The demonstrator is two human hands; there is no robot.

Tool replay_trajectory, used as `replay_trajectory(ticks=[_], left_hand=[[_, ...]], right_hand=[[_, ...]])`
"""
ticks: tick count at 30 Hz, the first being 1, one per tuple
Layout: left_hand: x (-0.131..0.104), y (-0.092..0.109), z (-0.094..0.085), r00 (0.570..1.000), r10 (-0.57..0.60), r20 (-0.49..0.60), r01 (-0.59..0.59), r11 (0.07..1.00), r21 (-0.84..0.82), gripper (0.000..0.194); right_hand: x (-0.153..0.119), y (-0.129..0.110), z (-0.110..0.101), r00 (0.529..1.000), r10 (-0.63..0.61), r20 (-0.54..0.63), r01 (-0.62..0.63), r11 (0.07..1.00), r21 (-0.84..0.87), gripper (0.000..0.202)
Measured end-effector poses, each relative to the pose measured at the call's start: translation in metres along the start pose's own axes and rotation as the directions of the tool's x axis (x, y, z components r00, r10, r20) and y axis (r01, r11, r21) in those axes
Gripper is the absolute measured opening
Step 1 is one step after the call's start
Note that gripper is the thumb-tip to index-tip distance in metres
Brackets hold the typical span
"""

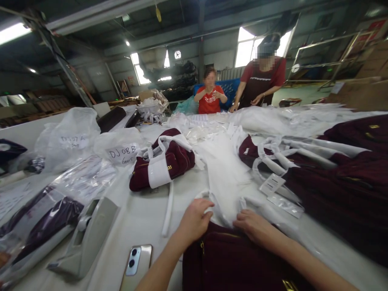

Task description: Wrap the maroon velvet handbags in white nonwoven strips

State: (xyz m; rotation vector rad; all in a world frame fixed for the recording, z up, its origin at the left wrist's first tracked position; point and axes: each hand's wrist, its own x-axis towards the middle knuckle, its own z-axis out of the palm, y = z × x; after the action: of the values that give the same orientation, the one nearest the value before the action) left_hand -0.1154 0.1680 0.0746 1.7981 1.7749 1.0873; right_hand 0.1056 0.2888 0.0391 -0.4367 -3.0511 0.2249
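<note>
A maroon bag [230, 258] with gold zips lies at the bottom centre, in front of me. My left hand [197, 218] is closed on a white wrapped strap [209, 196] at the bag's top edge. Over the bag's top right, my right hand [248, 224] has its fingers pressed together at another white wrapped strap [248, 201]. Beyond my left hand a second maroon bag [182, 159] lies with a white wrap round its middle and white-wrapped handles.
Several maroon bags [342, 190] with wrapped straps and tags [273, 184] pile up on the right. A phone [136, 264], a grey tape dispenser [87, 238] and marked plastic bags [121, 147] lie left. Two people [209, 99] are across the table.
</note>
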Motion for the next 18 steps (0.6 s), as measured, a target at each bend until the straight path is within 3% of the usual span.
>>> replay_trajectory(ticks=[2, 4, 5, 8, 11, 14, 18], left_hand=[[0.009, 0.012, 0.021, 0.96, 0.17, 0.223, -0.198, 0.974, 0.11, 0.025], [0.015, 0.016, 0.041, 0.897, 0.171, 0.408, -0.279, 0.934, 0.222, 0.028], [0.016, 0.017, 0.048, 0.884, 0.13, 0.449, -0.279, 0.918, 0.283, 0.032], [0.012, 0.016, 0.059, 0.91, 0.039, 0.413, -0.227, 0.88, 0.417, 0.037], [0.006, 0.016, 0.057, 0.931, 0.034, 0.365, -0.214, 0.858, 0.467, 0.034], [0.004, 0.015, 0.056, 0.943, 0.026, 0.331, -0.196, 0.848, 0.493, 0.034], [0.001, 0.009, 0.061, 0.957, 0.024, 0.288, -0.175, 0.84, 0.514, 0.039]], right_hand=[[-0.001, -0.001, 0.0, 1.0, -0.018, -0.004, 0.018, 0.999, 0.03, 0.028], [-0.003, 0.002, 0.0, 0.999, -0.039, 0.0, 0.039, 0.997, 0.07, 0.029], [-0.004, 0.007, -0.001, 0.999, -0.052, -0.002, 0.052, 0.997, 0.065, 0.029], [-0.008, 0.029, -0.001, 0.991, -0.106, -0.077, 0.1, 0.991, -0.087, 0.038], [-0.006, 0.05, -0.001, 0.975, -0.162, -0.152, 0.126, 0.966, -0.224, 0.039], [-0.002, 0.053, -0.005, 0.985, -0.15, -0.081, 0.132, 0.972, -0.196, 0.031], [-0.009, 0.035, -0.009, 0.996, -0.08, 0.028, 0.081, 0.995, -0.06, 0.026]])
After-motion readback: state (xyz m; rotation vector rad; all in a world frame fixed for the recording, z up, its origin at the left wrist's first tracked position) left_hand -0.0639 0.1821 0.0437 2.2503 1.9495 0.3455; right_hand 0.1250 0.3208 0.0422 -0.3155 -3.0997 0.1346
